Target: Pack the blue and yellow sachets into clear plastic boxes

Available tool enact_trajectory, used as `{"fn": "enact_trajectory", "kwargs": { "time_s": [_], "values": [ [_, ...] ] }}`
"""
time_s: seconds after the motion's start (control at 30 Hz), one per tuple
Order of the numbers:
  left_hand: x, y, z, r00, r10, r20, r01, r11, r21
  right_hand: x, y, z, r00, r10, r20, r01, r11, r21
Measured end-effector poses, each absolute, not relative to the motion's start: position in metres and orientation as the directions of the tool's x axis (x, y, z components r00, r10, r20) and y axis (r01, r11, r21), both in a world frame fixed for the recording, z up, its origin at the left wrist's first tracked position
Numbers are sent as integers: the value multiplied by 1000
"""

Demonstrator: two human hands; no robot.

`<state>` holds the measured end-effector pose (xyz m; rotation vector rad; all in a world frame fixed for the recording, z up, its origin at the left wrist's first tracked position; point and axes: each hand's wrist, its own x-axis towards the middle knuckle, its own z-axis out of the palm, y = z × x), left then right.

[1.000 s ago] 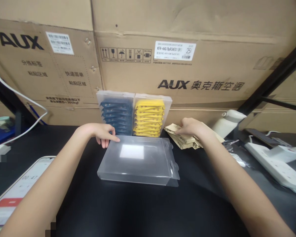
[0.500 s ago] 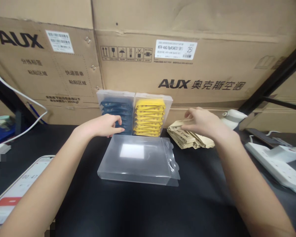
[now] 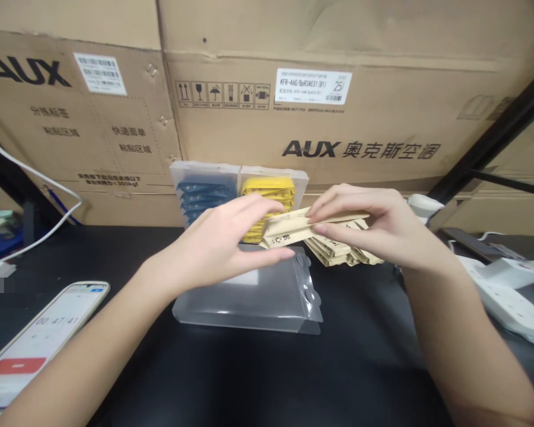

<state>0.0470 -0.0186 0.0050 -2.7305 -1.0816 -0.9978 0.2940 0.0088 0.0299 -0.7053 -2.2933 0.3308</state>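
Note:
My right hand [image 3: 374, 222] pinches a cream paper sachet [image 3: 289, 226] between thumb and fingers, holding it above the table. At the sachet's left end, my left hand [image 3: 218, 240] is open, its thumb and fingers spread around that end; whether it touches I cannot tell. Below and behind the right hand lies a pile of similar cream sachets [image 3: 331, 252], partly covered. A clear plastic box [image 3: 244, 305] lies flat on the table under my hands. Behind it, two clear boxes stand upright, one with blue sachets [image 3: 207, 193], one with yellow sachets [image 3: 271, 185] partly hidden by my left hand.
Large cardboard cartons [image 3: 231, 136] form a wall behind the black table [image 3: 267, 379]. On the left lies a phone [image 3: 40, 338] showing a timer, with a white cable [image 3: 40, 178] behind. A white power strip [image 3: 502, 296] sits at the right, near a black metal post [image 3: 489, 136].
My right hand has lifted a cream sachet from the pile and brought it left. My left hand has moved right from the blue sachets toward it, fingers opening wider.

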Motion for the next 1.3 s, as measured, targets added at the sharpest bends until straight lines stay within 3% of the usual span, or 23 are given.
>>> {"fn": "enact_trajectory", "kwargs": {
  "time_s": [0.13, 0.3, 0.57, 0.7, 0.83, 0.93, 1.17, 1.3],
  "values": [
    [53, -18, -1, 617, 479, 625, 560, -824, 79, 290, 8, 25, -568, 552, 611, 325, 832, -450],
    [52, -15, -4, 609, 422, 671, 560, -828, 13, 287, 9, 24, -554, 561, 615, 275, 820, -501],
    [48, -13, -4, 601, 412, 685, 595, -803, -39, 284, 11, 22, -644, 607, 467, 368, 780, -507],
    [47, -13, -4, 583, 474, 660, 620, -784, 16, 282, 13, 18, -685, 566, 458, 337, 804, -491],
    [48, -15, -1, 581, 571, 580, 670, -740, 58, 281, 12, 16, -676, 602, 424, 324, 760, -563],
    [46, -17, 6, 568, 612, 550, 696, -714, 75, 280, 9, 17, -667, 643, 376, 314, 700, -641],
    [31, -35, 35, 377, 627, 682, 718, -662, 213, 284, 10, 22, -593, 750, 292, 269, 526, -806],
    [11, -42, 27, 318, 717, 621, 777, -572, 263, 295, 14, 5, -498, 845, 195, 265, 363, -893]
  ]
}}
